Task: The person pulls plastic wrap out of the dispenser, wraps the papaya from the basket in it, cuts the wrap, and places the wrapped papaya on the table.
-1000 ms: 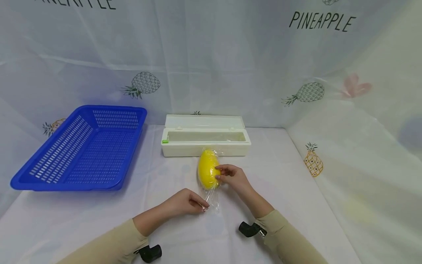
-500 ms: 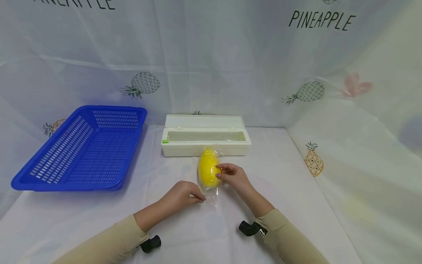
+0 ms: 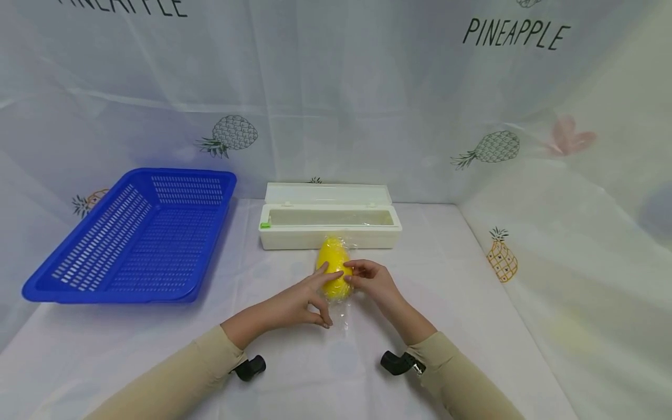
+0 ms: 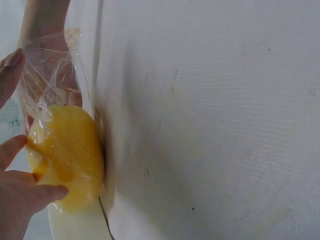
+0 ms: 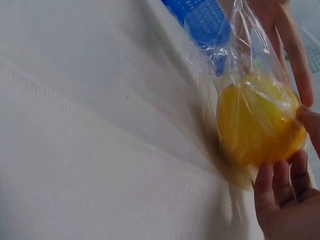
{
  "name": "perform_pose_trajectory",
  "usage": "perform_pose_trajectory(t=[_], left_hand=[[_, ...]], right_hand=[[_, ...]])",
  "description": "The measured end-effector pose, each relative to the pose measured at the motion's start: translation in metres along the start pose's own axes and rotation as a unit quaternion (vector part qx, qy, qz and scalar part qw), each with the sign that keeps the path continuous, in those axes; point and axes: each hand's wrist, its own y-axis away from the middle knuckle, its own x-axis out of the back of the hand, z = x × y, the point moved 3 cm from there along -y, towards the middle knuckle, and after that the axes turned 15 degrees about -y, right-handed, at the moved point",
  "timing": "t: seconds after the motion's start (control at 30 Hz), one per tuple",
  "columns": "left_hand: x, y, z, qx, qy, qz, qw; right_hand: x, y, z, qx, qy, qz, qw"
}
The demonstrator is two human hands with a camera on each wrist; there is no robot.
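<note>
A yellow mango (image 3: pixel 332 249), wrapped in clear plastic film (image 3: pixel 340 315), lies against the front of the white cling film box (image 3: pixel 294 238). My right hand (image 3: pixel 374 283) holds its right side, with thumb and fingertips on the wrapped skin in the right wrist view. From the left, my left hand (image 3: pixel 296 303) reaches over with fingers spread, and its fingertips touch the mango's near half. Its thumb is bent down beside the film's near end. In the right wrist view the loose, crinkled film (image 5: pixel 235 50) rises above the mango (image 5: pixel 255 125).
A blue slotted plastic basket (image 3: pixel 168 251) stands at the left. The box's lid (image 3: pixel 325 192) is raised, and a green cutter tab (image 3: pixel 265 225) sits at its left end. White cloth printed with pineapples covers the table and walls.
My left hand has let go of the film's near end and moved up onto the mango, spreading its fingers. The gathered film tail now lies shorter. My right hand has stayed in place.
</note>
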Motion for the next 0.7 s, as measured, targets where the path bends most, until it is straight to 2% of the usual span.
perform_pose_trajectory(t=[0.1,0.23,0.37,0.47,0.57,0.6,0.7], left_hand=[[-0.001,-0.002,-0.001,0.006,0.013,-0.014,0.9998],[-0.001,-0.003,-0.003,0.011,0.018,-0.016,0.9996],[-0.001,-0.002,-0.004,0.019,0.023,-0.017,0.9994],[-0.002,-0.002,-0.006,0.016,0.023,-0.017,0.9995],[-0.002,-0.002,-0.007,0.002,0.015,-0.009,0.9999],[-0.002,-0.002,-0.007,0.0,0.013,-0.007,0.9999],[-0.001,-0.002,-0.007,-0.002,0.015,-0.001,0.9999]], right_hand=[[-0.001,0.007,-0.009,0.024,0.014,-0.031,0.999],[0.004,0.008,-0.002,0.053,0.024,-0.073,0.996],[0.012,0.007,0.013,0.085,0.065,-0.069,0.992],[0.01,0.021,0.009,0.144,0.094,-0.057,0.983],[0.003,0.044,-0.007,0.22,0.116,-0.075,0.966],[0.0,0.05,-0.01,0.236,0.119,-0.086,0.961],[-0.001,0.056,-0.002,0.245,0.115,-0.121,0.955]])
